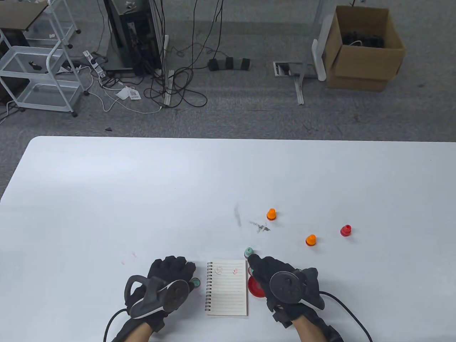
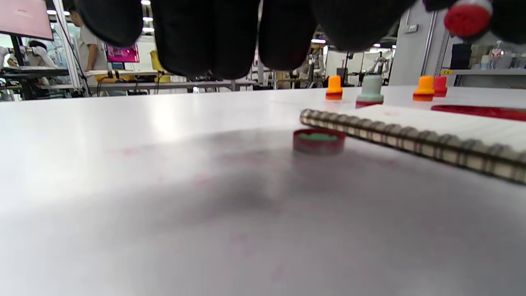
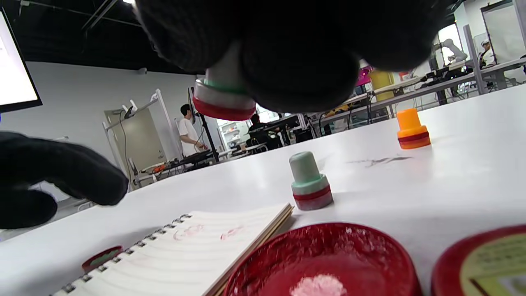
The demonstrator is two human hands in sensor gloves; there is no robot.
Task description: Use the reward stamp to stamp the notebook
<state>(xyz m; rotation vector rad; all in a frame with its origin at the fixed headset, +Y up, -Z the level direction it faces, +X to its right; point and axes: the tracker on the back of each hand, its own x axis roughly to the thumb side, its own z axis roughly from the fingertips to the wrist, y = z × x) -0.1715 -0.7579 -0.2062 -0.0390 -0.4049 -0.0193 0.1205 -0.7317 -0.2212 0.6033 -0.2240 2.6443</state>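
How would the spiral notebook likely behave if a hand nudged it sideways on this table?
The notebook looks thin and light, so it would probably slide easily on the smooth white table. Neither hand rests on it, so nothing pins it. Its pages would likely flex, while the wire spiral should keep that edge stiffer.

Setting: we take this for a robotics lab. Grey carpet carries loose cables (image 1: 178,82), a power strip (image 1: 229,64), an equipment rack (image 1: 133,34) and a cardboard box (image 1: 363,46); wrist views show workbenches (image 3: 460,76), monitors (image 2: 118,53), people standing.
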